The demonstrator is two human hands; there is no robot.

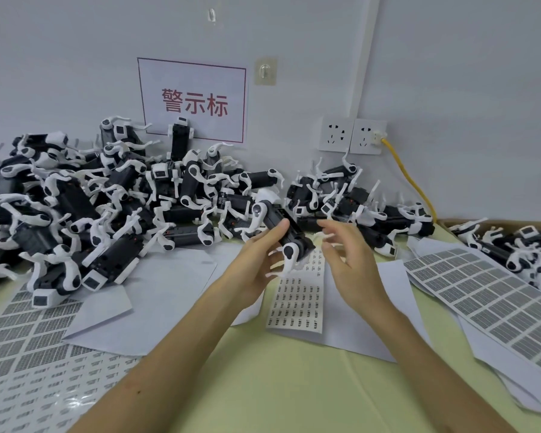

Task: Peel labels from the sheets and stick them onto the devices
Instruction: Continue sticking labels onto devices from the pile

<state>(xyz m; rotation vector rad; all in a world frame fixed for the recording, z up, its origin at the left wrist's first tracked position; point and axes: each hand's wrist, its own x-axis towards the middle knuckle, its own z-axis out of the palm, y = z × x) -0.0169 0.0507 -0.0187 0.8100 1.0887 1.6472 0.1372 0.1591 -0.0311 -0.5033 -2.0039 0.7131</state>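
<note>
My left hand (260, 260) grips a black-and-white robot-dog device (278, 226) and holds it tilted above the table's middle. Close to its right, my right hand (347, 254) hovers with its fingers loosely bent, blurred, not touching the device; whether a label sits on a fingertip I cannot tell. Under the hands lies a narrow sheet of small printed labels (300, 304). A large pile of the same devices (107, 198) fills the back left, and a smaller pile (356, 198) sits at the back right.
A grey label sheet (481, 295) lies at the right, more label sheets (28, 354) at the front left, and blank white backing sheets (156, 295) between. A cardboard box of devices (519, 245) stands at the far right. A yellow cable (409, 179) runs down from the wall sockets.
</note>
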